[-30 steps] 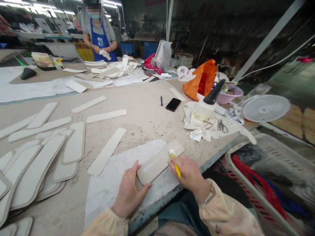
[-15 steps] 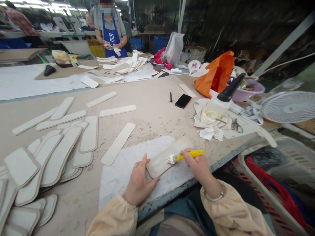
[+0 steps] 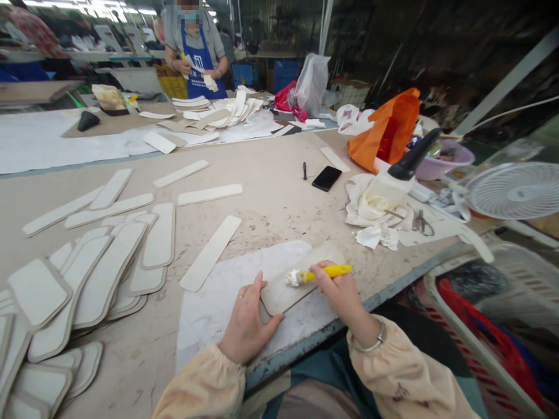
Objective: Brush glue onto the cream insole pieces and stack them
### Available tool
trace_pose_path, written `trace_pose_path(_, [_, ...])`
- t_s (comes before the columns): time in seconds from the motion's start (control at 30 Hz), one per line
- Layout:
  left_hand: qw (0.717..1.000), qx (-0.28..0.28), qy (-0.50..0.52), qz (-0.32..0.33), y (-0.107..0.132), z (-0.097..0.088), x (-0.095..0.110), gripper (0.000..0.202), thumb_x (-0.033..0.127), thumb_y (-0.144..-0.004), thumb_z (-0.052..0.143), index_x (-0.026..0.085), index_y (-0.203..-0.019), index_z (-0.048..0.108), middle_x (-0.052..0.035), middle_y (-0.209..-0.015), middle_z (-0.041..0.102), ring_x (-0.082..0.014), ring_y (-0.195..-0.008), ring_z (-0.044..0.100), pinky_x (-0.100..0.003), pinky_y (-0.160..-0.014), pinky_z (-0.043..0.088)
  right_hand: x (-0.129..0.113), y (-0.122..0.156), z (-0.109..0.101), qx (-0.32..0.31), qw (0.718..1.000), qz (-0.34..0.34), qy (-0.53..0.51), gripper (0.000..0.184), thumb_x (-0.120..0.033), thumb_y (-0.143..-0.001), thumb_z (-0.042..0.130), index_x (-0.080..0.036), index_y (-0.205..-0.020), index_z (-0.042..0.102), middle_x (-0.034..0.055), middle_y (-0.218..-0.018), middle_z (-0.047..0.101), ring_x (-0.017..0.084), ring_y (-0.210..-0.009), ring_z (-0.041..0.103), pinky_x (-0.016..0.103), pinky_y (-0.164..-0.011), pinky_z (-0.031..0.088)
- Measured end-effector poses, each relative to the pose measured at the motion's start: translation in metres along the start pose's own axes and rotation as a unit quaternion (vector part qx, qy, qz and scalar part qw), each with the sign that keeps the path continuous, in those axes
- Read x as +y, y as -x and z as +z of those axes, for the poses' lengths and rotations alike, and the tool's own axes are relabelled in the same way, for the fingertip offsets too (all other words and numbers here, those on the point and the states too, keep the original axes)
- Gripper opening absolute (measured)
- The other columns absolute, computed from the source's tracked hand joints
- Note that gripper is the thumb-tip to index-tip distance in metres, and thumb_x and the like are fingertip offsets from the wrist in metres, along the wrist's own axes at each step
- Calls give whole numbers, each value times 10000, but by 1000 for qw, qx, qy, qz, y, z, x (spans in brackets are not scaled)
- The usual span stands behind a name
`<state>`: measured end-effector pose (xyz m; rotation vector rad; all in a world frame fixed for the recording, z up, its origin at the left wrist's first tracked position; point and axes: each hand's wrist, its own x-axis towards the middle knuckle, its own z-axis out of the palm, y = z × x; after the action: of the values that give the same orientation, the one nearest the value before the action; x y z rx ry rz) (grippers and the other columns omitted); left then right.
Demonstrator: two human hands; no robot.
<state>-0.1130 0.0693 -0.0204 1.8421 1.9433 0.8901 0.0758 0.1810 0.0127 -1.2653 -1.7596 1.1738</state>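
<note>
In my right hand point(image 3: 338, 288) is a yellow-handled brush point(image 3: 329, 272), its bristles coated in white paste. The bristles rest on a beige rounded strip point(image 3: 279, 297), which has wet-looking smears on its upper face. My left hand point(image 3: 247, 326) holds the near left end of that strip between the thumb and the spread forefinger. Beneath the strip lies a white sheet point(image 3: 205, 326), close to the table's front edge. Left of the sheet, a pale strip point(image 3: 212, 253) lies by itself.
Overlapping pale pieces point(image 3: 109, 273) are heaped on the left. At the right are a phone point(image 3: 326, 178), a white container point(image 3: 384, 189) with a black handle, scissors point(image 3: 421, 224) and a fan point(image 3: 519, 189). An orange bag point(image 3: 388, 131) stands behind. Across the table works a person in a blue apron point(image 3: 198, 64).
My right hand has slid the brush leftward along the strip, toward my left hand. My left hand and the strip have stayed nearly in place. The person opposite has shifted their hands.
</note>
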Motion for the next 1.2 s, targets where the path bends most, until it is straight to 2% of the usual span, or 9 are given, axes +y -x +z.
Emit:
trace_pose_path(0.07, [1000, -1, -2, 0, -1, 0, 0, 915, 277, -697, 681, 153, -1433, 153, -125, -1217, 526, -260, -1111, 480, -443, -973, 402, 1, -1, -4, 19, 999, 13, -23, 274, -415, -868, 482, -184, -759, 582, -55, -464, 449, 109, -454, 454, 224, -477, 359])
trace_pose_path(0.27, [1000, -1, -9, 7, 0, 0, -1, 882, 285, -703, 666, 164, -1430, 181, -119, -1201, 539, -270, -1096, 494, -450, -951, 416, 3, 9, 19, -72, 994, 16, -76, 247, -412, -865, 488, -191, -797, 574, -54, -497, 503, 111, -476, 498, 222, -507, 397])
trace_pose_path(0.37, [1000, -3, -22, 3, 0, 1, -3, 855, 296, -721, 651, 165, -1428, 187, -114, -1213, 533, -270, -1114, 481, -454, -966, 407, 13, -6, 4, -10, 1000, 14, -10, 294, -416, -874, 456, -194, -717, 567, -51, -462, 495, 122, -463, 502, 236, -515, 402])
trace_pose_path(0.57, [999, -7, -34, 6, -2, 3, -5, 824, 319, -743, 635, 170, -1422, 191, -106, -1214, 533, -266, -1118, 468, -455, -970, 409, 32, -38, -60, 143, 978, -12, 150, 348, -437, -875, 428, -185, -708, 601, 14, -574, 606, 170, -572, 583, 282, -603, 433])
trace_pose_path(0.73, [999, -7, -43, 6, -1, 4, -7, 838, 343, -740, 639, 165, -1421, 185, -110, -1216, 530, -269, -1122, 465, -456, -964, 414, 36, -28, -64, 202, 934, -149, 253, 276, -363, -903, 440, -171, -898, 638, 79, -854, 693, 192, -771, 645, 288, -698, 468])
trace_pose_path(0.83, [999, -6, -41, 9, 0, 4, -8, 856, 347, -739, 642, 172, -1429, 166, -108, -1208, 535, -272, -1117, 473, -461, -955, 419, 29, -10, -50, 157, 903, -215, 338, 215, -290, -905, 462, -168, -905, 638, 89, -824, 688, 192, -761, 636, 293, -699, 463])
trace_pose_path(1.0, [999, 6, -34, 11, 0, 6, -9, 882, 367, -726, 661, 180, -1432, 166, -113, -1167, 553, -278, -1072, 509, -466, -911, 447, -2, 33, -14, -24, 883, -281, 374, 176, -240, -894, 467, -174, -828, 616, 51, -656, 622, 174, -648, 572, 281, -612, 417])
trace_pose_path(1.1, [999, 11, -26, 20, 0, 7, -11, 876, 358, -734, 654, 188, -1436, 158, -114, -1162, 556, -274, -1061, 521, -464, -901, 452, -20, 54, 8, -103, 919, -295, 242, 153, -244, -886, 477, -187, -839, 611, 30, -682, 633, 147, -648, 570, 262, -640, 426])
trace_pose_path(1.2, [999, 13, -25, 17, 0, 6, -10, 868, 358, -734, 651, 188, -1434, 168, -115, -1164, 558, -275, -1060, 525, -466, -904, 449, -19, 49, 11, -103, 971, -194, 93, 216, -264, -908, 436, -189, -816, 617, 13, -706, 642, 122, -639, 577, 229, -626, 436])
